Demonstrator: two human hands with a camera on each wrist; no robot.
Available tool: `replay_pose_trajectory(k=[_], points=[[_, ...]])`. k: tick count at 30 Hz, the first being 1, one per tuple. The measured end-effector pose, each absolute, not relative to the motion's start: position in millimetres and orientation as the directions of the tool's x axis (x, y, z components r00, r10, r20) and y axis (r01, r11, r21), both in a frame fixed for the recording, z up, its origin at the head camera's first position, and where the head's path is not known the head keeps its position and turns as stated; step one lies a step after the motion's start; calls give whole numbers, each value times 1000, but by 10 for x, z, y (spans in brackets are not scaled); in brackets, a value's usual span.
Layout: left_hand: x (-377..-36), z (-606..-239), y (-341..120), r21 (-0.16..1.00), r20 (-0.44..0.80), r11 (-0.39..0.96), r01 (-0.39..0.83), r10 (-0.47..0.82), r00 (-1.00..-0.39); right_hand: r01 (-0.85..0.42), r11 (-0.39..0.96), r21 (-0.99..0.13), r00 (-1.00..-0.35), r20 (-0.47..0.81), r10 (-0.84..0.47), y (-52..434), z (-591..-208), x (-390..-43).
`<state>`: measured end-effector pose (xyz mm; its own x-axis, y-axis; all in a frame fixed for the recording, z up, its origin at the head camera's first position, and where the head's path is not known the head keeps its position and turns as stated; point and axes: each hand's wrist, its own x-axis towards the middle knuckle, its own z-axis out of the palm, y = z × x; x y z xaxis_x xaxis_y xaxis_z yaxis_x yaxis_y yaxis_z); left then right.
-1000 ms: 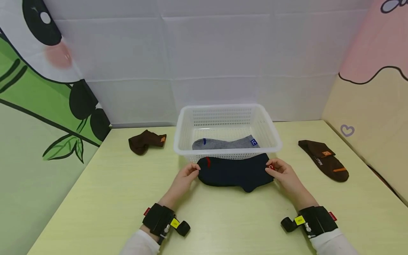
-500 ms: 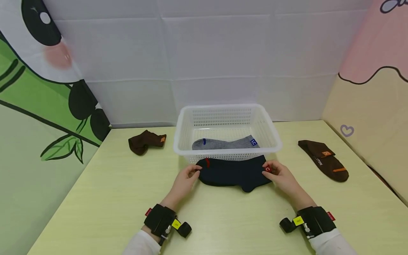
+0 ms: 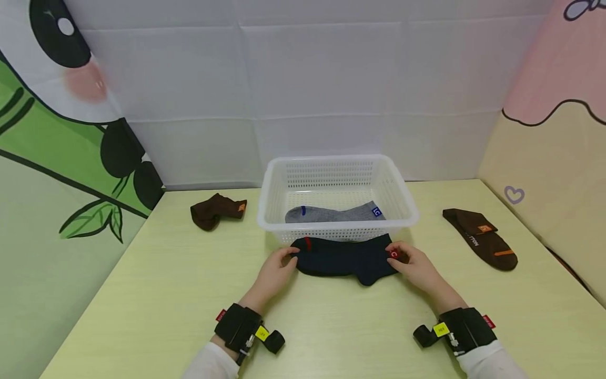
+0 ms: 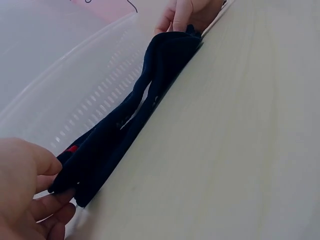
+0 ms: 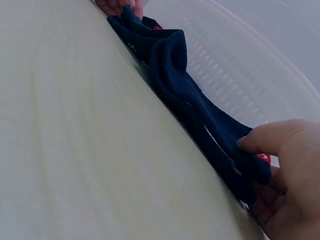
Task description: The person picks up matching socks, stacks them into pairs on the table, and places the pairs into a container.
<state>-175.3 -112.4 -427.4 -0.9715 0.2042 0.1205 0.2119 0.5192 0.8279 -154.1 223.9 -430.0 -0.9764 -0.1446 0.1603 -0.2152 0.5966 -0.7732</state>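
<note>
**Navy sock held at both ends**

The navy sock (image 3: pixel 347 258) is laid on the table (image 3: pixel 331 326), just near of the white basket (image 3: pixel 407 210). Its left end is pinched by the left hand (image 3: pixel 276 268), its right end by the right hand (image 3: pixel 416 268). A grey sock (image 3: pixel 336 213) is seen inside the basket.

- Navy sock (image 3: pixel 347 258): dark blue with a small red mark near each end, stretched out sideways and lying flat on the counter (image 3: pixel 331 326)
- One end is pinched by the left hand (image 3: pixel 274 271), the other by the right hand (image 3: pixel 416 268)
</note>
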Motion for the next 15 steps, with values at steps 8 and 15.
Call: replay_pose_trajectory(k=[8, 15], points=[[-1753, -4290, -1136, 799, 183, 542, 261, 195, -964, -268, 659, -703, -963, 215, -162, 2235, -4330, -1569], [-1772, -4326, -1150, 731, 242, 589, 345, 248, -938, -264, 657, -706, -960, 261, -106, 2230, -4335, -1566]])
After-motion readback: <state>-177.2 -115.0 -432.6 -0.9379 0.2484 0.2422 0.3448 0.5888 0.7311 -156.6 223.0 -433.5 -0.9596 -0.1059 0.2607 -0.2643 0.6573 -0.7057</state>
